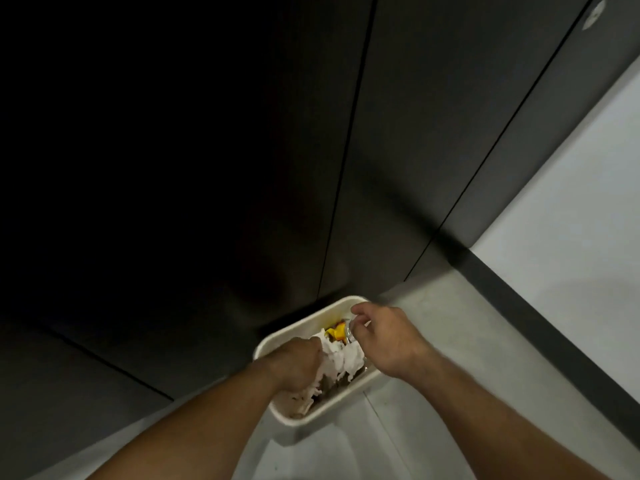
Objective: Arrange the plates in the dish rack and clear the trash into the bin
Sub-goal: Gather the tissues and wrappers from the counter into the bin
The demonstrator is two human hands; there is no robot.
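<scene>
Head view: bin (pixel 294 325) at 6 o'clock. Left hand (pixel 298 365) is fisted round crumpled tissue (pixel 337 358) over it; right hand (pixel 384 337), at the bin's 2 o'clock, pinches a clear object (pixel 350 330).

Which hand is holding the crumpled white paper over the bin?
The left hand; it grips the white paper. The right hand pinches a clear item instead.

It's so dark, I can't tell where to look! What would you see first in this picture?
First, the white bin, low in the middle on the grey floor. The left hand grips crumpled white paper over it, and the right hand pinches a small clear thing. A bright yellow scrap shows inside, and big dark panels fill the rest.
</scene>
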